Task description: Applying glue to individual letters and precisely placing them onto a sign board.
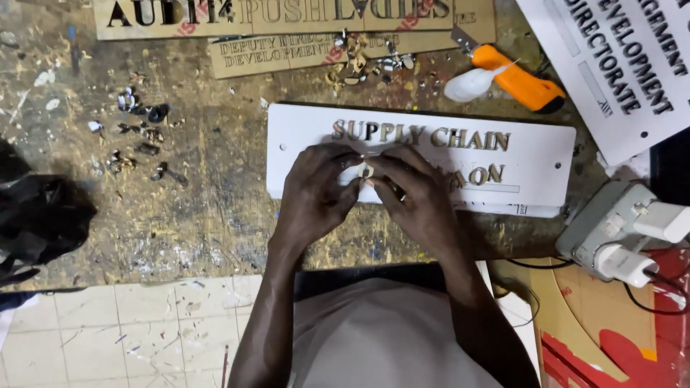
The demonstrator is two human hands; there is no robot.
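head view: both hands [366,188] pinch a small gold letter [367,171] (shiny) over white sign [539,162].

A worn, paint-flecked wooden bench [187,215] fills most of the view, its surface scratched and dusty. Below its front edge lies a floor of pale square tiles [129,330], scuffed and speckled. Light is even and fairly bright.
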